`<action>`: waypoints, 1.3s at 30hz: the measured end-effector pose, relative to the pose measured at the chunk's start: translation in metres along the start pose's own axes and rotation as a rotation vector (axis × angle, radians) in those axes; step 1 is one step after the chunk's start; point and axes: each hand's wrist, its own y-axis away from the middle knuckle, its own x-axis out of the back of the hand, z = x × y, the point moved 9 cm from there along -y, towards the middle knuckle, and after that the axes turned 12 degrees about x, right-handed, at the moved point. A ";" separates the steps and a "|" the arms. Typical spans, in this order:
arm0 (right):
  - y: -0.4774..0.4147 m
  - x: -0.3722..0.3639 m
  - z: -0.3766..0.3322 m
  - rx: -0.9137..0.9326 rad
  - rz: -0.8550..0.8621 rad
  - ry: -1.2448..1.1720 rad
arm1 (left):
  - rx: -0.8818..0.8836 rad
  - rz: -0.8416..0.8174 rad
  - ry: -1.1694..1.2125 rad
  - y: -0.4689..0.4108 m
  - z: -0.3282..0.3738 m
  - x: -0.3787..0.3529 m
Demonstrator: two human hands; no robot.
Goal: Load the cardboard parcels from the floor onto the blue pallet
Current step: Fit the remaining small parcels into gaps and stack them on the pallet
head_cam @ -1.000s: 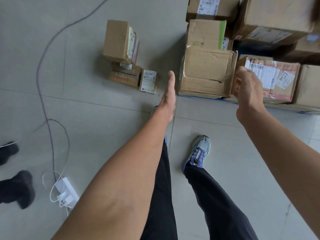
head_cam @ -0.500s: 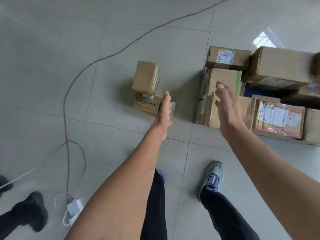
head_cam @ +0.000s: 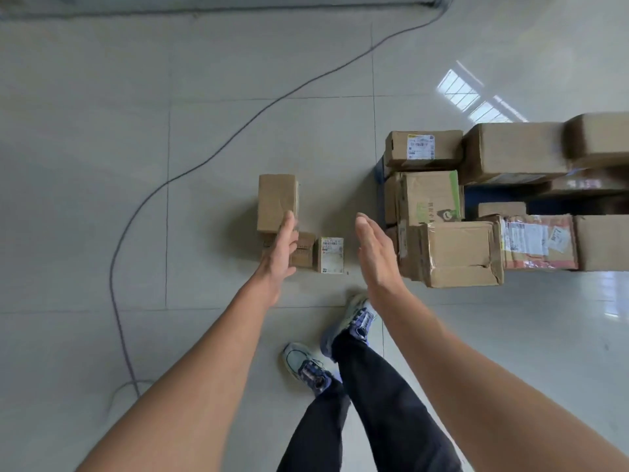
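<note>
While most of the cardboard parcels already sit stacked on the blue pallet (head_cam: 378,172) at the right, you have a small cluster left on the floor (head_cam: 102,165) just left of it. Your left hand (head_cam: 278,254) and right hand (head_cam: 376,255) are both empty, fingers straight and palms facing each other, reaching forward over that cluster with nothing grasped.

On the floor you have a tall parcel (head_cam: 276,202) at the far side of the group, seemingly resting on a flat parcel (head_cam: 303,250) beneath it, though your left hand hides part of that contact. Just to the right stands a small labelled parcel (head_cam: 331,255), between your hands in the picture.

The pallet shows only as slivers of blue between and beside its load; among the boxes on it, a crushed, taped box (head_cam: 459,253) sits at the near left corner with a green-edged box (head_cam: 429,195) behind it.

By my reading, loading is nearly finished: about three parcels remain in view, and space on top of the stack looks available. Mind the cable (head_cam: 238,131) curving across the floor at the left.
</note>
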 end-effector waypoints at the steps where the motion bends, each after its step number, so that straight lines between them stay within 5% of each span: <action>1: -0.006 -0.005 0.001 -0.010 0.000 -0.005 | 0.002 0.003 -0.011 -0.006 0.007 0.004; 15: -0.094 -0.015 0.007 -0.166 0.219 -0.129 | -0.012 -0.081 -0.378 -0.090 0.135 -0.018; 24: -0.105 -0.071 0.041 -0.348 0.521 -0.302 | 0.066 -0.224 -0.725 -0.174 0.188 0.020; 39: -0.098 -0.245 0.169 -0.671 0.940 -0.657 | 0.156 -0.321 -1.293 -0.284 0.166 0.068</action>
